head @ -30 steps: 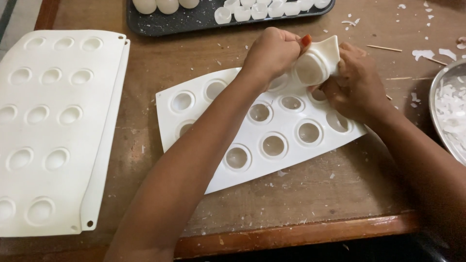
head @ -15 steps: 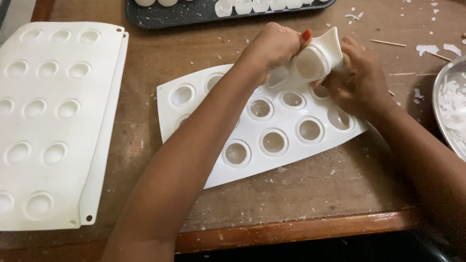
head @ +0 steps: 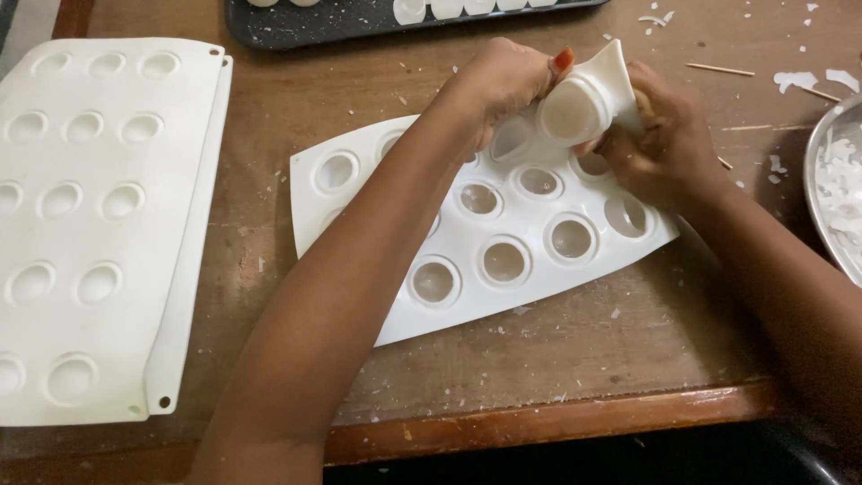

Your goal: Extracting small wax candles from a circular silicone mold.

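Change since earlier: hardly anything has shifted; both hands stay at the far right corner of the mould, the corner still peeled upward, and the view has only slid a little.
Table [head: 575,377]: worn brown wood, flecked with white crumbs, its front edge running along the bottom of the view.
Stacked moulds [head: 99,224]: two white silicone sheets with rows of round cups, lying flat at the left, well apart from the hands.
White mould [head: 503,260]: a flexible sheet of round cavities lying slanted in the middle of the table; most of it rests flat, while its far right corner is bent up and turned back.
Dark tray [head: 359,18]: at the top edge, holding a row of small white pieces.
Metal bowl [head: 840,180]: at the right edge, with white flakes inside.
Left hand [head: 503,85]: its arm crosses over the mould; fingers curled tight around the lifted corner, one red-painted nail on top.
Right hand [head: 664,135]: fingers closed on the same corner from the right, pressing behind it.
White round piece [head: 570,110]: sits in the upturned cavity between the two hands, its flat face toward the camera.
Thin sticks [head: 723,69]: lie on the wood beyond the right hand.
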